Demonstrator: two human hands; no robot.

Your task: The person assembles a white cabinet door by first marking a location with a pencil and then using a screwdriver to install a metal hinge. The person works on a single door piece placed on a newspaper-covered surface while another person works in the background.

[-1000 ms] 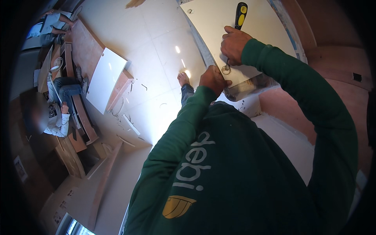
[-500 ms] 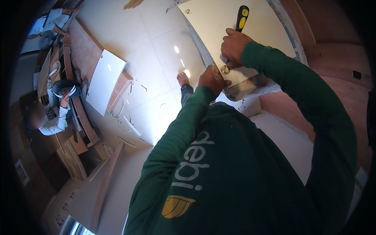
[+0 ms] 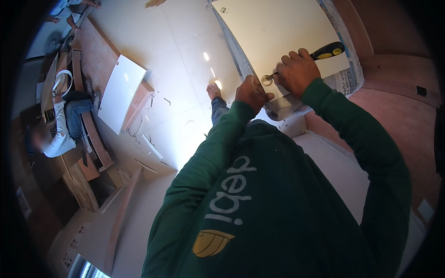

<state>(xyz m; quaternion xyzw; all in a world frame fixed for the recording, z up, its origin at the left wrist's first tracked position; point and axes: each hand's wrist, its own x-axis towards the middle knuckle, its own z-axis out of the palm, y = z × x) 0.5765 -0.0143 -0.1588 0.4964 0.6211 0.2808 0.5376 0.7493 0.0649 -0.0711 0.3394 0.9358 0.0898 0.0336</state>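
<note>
A cream-white panel lies in front of me, with a round hinge hole near its close edge and another round hole at its far left corner. My right hand is closed around a screwdriver with a black and yellow handle. The handle leans out to the right, and its thin shaft points left at the near hole. My left hand grips the panel's near left edge beside that hole; part of its fingers is hidden. Clear plastic wrap hangs at the near edge.
Newspaper lies under the panel's right side. Reddish-brown boards stand to the right. At left, a white panel leans on wood, and a person sits holding a white band roll. Strips and scraps litter the floor.
The screwdriver's handle has swung from pointing away to leaning right, and my right hand has shifted right and turned with it. My left hand stays put. The seated person's arm has moved.
</note>
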